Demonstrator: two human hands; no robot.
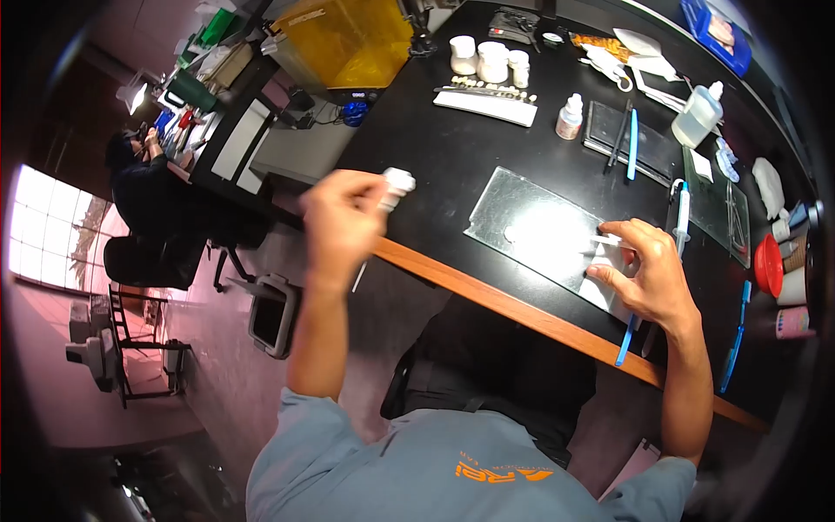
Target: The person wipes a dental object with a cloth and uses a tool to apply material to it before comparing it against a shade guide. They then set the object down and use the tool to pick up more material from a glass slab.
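My left hand (344, 213) is raised off the front edge of the black table, slightly blurred, its fingers closed on a small white lumpy piece (398, 184) whose kind I cannot make out. My right hand (648, 270) is at the right end of a clear glass plate (504, 204), thumb and fingers curled around a small pale thing (613, 244) too glary to name. Strong light reflects off the middle of the plate. A blue-handled tool (625, 341) sticks out over the table edge below my right hand.
Behind the plate stand white jars (492, 63), a white strip holder (487, 106), a small dropper bottle (570, 117) and a larger clear bottle (698, 115). A dark pad (639, 143) carries pens; a syringe (683, 213) and red bowl (769, 265) are right. Another person (143, 183) sits far left.
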